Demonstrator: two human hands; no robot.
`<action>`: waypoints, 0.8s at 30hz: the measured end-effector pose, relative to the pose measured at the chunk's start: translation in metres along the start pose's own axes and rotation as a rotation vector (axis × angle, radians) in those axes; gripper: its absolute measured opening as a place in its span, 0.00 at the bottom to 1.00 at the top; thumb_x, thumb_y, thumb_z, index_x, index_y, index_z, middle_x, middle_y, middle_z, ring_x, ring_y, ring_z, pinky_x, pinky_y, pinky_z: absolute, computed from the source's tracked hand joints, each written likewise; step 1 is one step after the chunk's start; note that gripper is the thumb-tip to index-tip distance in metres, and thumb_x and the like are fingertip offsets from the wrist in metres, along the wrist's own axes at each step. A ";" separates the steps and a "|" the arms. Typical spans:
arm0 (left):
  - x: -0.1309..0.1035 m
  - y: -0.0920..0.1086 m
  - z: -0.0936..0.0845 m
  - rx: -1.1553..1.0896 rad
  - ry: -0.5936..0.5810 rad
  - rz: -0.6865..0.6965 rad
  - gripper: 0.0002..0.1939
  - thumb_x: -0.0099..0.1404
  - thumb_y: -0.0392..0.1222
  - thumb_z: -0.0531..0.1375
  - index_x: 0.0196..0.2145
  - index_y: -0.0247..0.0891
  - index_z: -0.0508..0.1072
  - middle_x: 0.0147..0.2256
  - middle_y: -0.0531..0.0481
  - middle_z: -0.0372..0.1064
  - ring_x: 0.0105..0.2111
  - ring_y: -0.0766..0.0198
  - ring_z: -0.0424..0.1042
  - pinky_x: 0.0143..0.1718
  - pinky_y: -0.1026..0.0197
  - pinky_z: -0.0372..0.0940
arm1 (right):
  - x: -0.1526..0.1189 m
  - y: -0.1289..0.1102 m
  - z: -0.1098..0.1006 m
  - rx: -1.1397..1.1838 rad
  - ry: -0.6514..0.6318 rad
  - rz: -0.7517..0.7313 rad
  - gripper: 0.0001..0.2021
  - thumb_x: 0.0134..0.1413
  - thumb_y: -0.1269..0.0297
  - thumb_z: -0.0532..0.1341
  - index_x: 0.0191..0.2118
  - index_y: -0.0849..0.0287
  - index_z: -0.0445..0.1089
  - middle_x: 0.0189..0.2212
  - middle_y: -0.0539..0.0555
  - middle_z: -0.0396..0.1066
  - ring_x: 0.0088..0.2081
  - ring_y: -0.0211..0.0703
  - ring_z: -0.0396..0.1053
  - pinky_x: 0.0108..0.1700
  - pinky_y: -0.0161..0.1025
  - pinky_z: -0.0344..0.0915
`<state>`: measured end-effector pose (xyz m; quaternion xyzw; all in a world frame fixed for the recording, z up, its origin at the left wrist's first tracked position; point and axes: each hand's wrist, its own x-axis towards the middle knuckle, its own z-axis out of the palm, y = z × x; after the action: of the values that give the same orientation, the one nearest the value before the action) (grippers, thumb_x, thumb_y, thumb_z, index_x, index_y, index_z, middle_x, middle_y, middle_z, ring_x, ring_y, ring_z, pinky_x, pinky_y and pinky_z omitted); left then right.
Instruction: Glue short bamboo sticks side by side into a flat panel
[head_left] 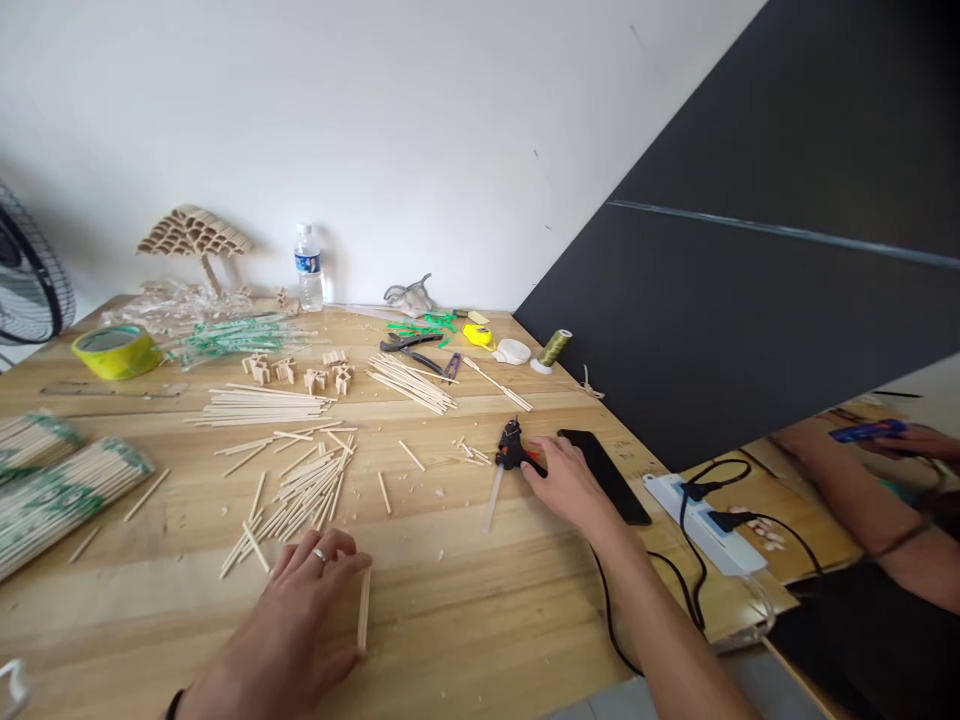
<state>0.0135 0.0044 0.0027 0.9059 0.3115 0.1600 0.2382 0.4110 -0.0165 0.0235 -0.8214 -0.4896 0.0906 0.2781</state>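
Tabletop (465, 600), pale wood, grained, soft sheen. Thin round sticks (304, 495), bare wood, matt. Clear water bottle (309, 275), far side, glossy plastic. Yellow tape roll (118, 350), far left, shiny plastic. Upright dark panel (712, 260), right, smooth, mostly matt.

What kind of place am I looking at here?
Probably a small craft workshop: a hot glue gun lies by the right hand, with loose wooden sticks and a stick-built tree model on the wooden table.
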 end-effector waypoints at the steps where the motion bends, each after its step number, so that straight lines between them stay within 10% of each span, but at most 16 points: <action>1: -0.007 -0.001 0.002 -0.004 -0.024 -0.037 0.36 0.49 0.29 0.72 0.55 0.50 0.75 0.54 0.45 0.72 0.54 0.41 0.70 0.58 0.34 0.67 | 0.001 0.010 0.001 -0.036 -0.003 0.022 0.14 0.48 0.69 0.67 0.43 0.59 0.77 0.44 0.64 0.76 0.52 0.65 0.71 0.59 0.57 0.64; 13: -0.031 -0.013 -0.001 -0.156 0.016 -0.007 0.36 0.61 0.35 0.72 0.65 0.45 0.67 0.62 0.42 0.67 0.60 0.44 0.64 0.66 0.36 0.58 | -0.004 0.004 -0.011 -0.067 -0.003 -0.040 0.10 0.44 0.62 0.65 0.36 0.57 0.73 0.37 0.62 0.78 0.46 0.62 0.75 0.48 0.49 0.68; 19: -0.008 -0.016 -0.016 -0.142 -0.109 0.144 0.38 0.58 0.40 0.74 0.63 0.41 0.68 0.60 0.40 0.69 0.59 0.43 0.67 0.64 0.39 0.61 | -0.088 -0.019 -0.009 0.144 -0.211 -0.044 0.18 0.63 0.47 0.55 0.40 0.57 0.73 0.25 0.53 0.72 0.25 0.48 0.71 0.27 0.42 0.68; 24: 0.012 -0.023 -0.023 -0.089 -0.181 0.212 0.35 0.55 0.49 0.76 0.55 0.35 0.71 0.55 0.38 0.70 0.54 0.43 0.70 0.59 0.43 0.63 | -0.165 -0.048 0.010 0.426 -0.456 -0.031 0.19 0.65 0.44 0.61 0.35 0.55 0.72 0.26 0.53 0.71 0.29 0.48 0.72 0.33 0.43 0.71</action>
<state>0.0014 0.0355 0.0114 0.9329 0.1842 0.1156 0.2869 0.2870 -0.1365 0.0206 -0.6956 -0.5218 0.3688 0.3284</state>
